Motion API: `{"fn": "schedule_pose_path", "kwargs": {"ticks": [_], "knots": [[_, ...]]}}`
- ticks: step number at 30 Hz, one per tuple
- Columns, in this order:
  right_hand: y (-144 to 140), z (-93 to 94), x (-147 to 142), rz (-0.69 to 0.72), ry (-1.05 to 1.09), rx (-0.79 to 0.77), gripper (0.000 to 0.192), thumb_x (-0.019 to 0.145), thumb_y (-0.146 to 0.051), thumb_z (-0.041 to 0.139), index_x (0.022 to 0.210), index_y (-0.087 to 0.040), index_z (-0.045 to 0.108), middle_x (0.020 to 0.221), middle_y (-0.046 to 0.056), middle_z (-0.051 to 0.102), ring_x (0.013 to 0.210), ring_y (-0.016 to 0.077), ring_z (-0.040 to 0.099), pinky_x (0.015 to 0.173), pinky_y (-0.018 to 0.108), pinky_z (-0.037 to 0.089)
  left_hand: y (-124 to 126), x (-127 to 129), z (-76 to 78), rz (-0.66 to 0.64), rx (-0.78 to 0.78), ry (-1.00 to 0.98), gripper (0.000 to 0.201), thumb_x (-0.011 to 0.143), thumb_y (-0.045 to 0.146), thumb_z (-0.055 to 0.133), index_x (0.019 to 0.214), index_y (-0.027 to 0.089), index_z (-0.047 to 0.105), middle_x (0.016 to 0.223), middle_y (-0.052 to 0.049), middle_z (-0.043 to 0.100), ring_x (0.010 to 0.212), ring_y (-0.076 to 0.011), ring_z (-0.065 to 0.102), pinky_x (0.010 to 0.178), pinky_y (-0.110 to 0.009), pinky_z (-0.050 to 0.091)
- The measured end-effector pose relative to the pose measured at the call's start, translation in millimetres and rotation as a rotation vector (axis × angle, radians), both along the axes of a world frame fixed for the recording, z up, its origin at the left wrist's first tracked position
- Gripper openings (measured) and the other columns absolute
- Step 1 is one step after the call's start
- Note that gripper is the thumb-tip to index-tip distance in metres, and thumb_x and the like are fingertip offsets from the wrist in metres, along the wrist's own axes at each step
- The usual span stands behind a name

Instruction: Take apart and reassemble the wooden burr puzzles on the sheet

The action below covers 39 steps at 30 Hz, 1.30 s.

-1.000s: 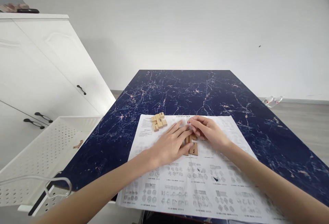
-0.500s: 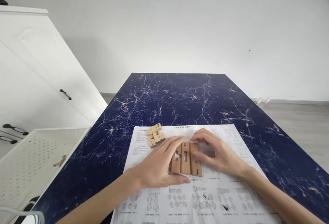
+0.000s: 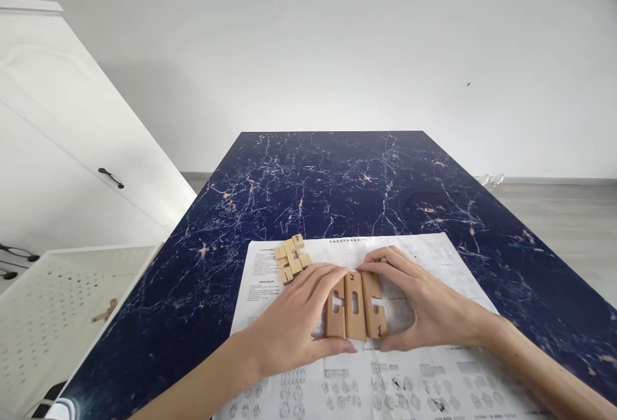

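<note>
Three flat brown wooden puzzle pieces lie side by side on a printed paper sheet (image 3: 434,259). The left puzzle piece (image 3: 336,325) has a notch and is partly covered by my left hand (image 3: 289,320), whose fingertips touch the top and whose thumb lies along the bottom. In the middle, the puzzle piece marked 2 (image 3: 355,327) has a long slot. My right hand (image 3: 424,301) spans the notched right puzzle piece (image 3: 372,288), fingers at its top end, thumb at its lower corner. Beyond my left hand sits a cluster of paler wooden pieces (image 3: 292,256), one marked 3.
The sheet lies on a dark blue marbled table (image 3: 328,182). Left of it stands a white perforated basket (image 3: 48,304) with a small wooden piece (image 3: 105,311) inside. A white cabinet (image 3: 58,105) rises behind the basket.
My right hand has shifted from over the right piece to its outer side, uncovering its notch, with the thumb now at its lower corner. The view has moved slightly.
</note>
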State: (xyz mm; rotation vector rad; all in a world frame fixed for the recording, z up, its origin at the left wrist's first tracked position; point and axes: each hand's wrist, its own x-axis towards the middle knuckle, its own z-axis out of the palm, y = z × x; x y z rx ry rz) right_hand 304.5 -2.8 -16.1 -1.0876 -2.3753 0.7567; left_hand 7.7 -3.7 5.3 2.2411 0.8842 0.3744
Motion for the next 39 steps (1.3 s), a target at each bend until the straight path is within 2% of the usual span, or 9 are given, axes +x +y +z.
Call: {"fn": "schedule_pose_path", "kwargs": {"ticks": [5, 13, 16, 20, 23, 27, 29, 34, 39], "knots": [[-1.8, 0.1, -5.0, -0.037, 0.071, 0.059, 0.092, 0.072, -0.034, 0.092, 0.154, -0.030, 0.049, 0.145, 0.014, 0.057, 0.132, 0.0382, 0.059, 0.110, 0.054, 0.055, -1.9, 0.8, 1.1, 0.012, 0.032, 0.018, 0.093, 0.093, 0.063, 0.077, 0.168, 0.036, 0.028, 0.163, -0.012, 0.051, 0.152, -0.0391, 0.049, 0.124, -0.062, 0.045], [3.2, 0.1, -4.0, -0.104, 0.234, 0.034, 0.082, 0.078, -0.038, 0.089, 0.149, -0.032, 0.050, 0.142, 0.014, 0.055, 0.130, 0.0387, 0.059, 0.107, 0.054, 0.056, -1.2, 2.0, 1.1, -0.014, 0.029, 0.082, 0.102, 0.093, 0.068, 0.074, 0.172, 0.033, 0.019, 0.174, -0.014, 0.038, 0.161, -0.0407, 0.037, 0.128, -0.063, 0.040], [3.5, -0.8, -5.7, -0.121, 0.258, 0.039, 0.080, 0.079, -0.039, 0.088, 0.149, -0.032, 0.050, 0.144, 0.013, 0.056, 0.133, 0.0394, 0.057, 0.111, 0.057, 0.053, -1.1, 7.4, 1.2, -0.017, 0.057, 0.064, 0.105, 0.090, 0.068, 0.078, 0.171, 0.030, 0.023, 0.171, -0.016, 0.042, 0.158, -0.0417, 0.040, 0.126, -0.062, 0.041], [3.4, -3.8, -8.5, -0.138, 0.301, 0.027, 0.075, 0.081, -0.042, 0.086, 0.147, -0.031, 0.052, 0.145, 0.014, 0.055, 0.135, 0.0404, 0.056, 0.112, 0.058, 0.052, -3.3, 14.6, 1.9, -0.029, 0.052, 0.010, 0.097, 0.090, 0.065, 0.080, 0.166, 0.030, 0.032, 0.164, -0.015, 0.050, 0.153, -0.0416, 0.046, 0.124, -0.062, 0.043], [4.1, -5.6, -10.5, -0.166, 0.342, 0.000, 0.066, 0.087, -0.038, 0.082, 0.146, -0.032, 0.055, 0.139, 0.013, 0.058, 0.126, 0.0358, 0.062, 0.107, 0.053, 0.057, -5.0, 15.6, 1.5, -0.017, 0.028, -0.016, 0.097, 0.088, 0.060, 0.085, 0.164, 0.030, 0.033, 0.162, -0.014, 0.052, 0.151, -0.0404, 0.048, 0.124, -0.061, 0.044], [5.2, -4.2, -13.2, -0.207, 0.289, -0.019, 0.040, 0.099, -0.035, 0.072, 0.137, -0.032, 0.062, 0.123, 0.011, 0.065, 0.099, 0.0275, 0.067, 0.092, 0.049, 0.061, -5.4, 13.9, 1.1, -0.005, 0.019, -0.029, 0.099, 0.086, 0.058, 0.087, 0.165, 0.032, 0.032, 0.160, -0.014, 0.053, 0.150, -0.0408, 0.049, 0.124, -0.062, 0.044], [5.5, -2.0, -13.3, -0.192, 0.245, -0.023, 0.032, 0.101, -0.038, 0.070, 0.132, -0.031, 0.065, 0.124, 0.011, 0.067, 0.098, 0.0274, 0.067, 0.089, 0.048, 0.061, -5.4, 13.6, 1.3, -0.006, 0.024, -0.031, 0.098, 0.087, 0.058, 0.086, 0.165, 0.032, 0.033, 0.159, -0.013, 0.054, 0.150, -0.0406, 0.049, 0.124, -0.061, 0.045], [5.1, 2.7, -10.8, -0.124, 0.149, -0.012, 0.052, 0.091, -0.043, 0.085, 0.136, -0.030, 0.063, 0.128, 0.011, 0.067, 0.117, 0.0326, 0.065, 0.100, 0.052, 0.057, -5.4, 14.5, 0.9, -0.014, 0.052, -0.024, 0.096, 0.088, 0.058, 0.085, 0.164, 0.030, 0.034, 0.158, -0.013, 0.054, 0.149, -0.0392, 0.050, 0.124, -0.059, 0.045], [3.9, 4.6, -11.1, -0.099, 0.080, -0.012, 0.039, 0.094, -0.044, 0.081, 0.127, -0.029, 0.067, 0.116, 0.009, 0.069, 0.106, 0.0305, 0.066, 0.090, 0.048, 0.057, -6.0, 14.9, 0.8, -0.010, 0.056, -0.025, 0.094, 0.091, 0.063, 0.081, 0.166, 0.034, 0.032, 0.158, -0.013, 0.055, 0.148, -0.0401, 0.050, 0.121, -0.060, 0.048]]}}
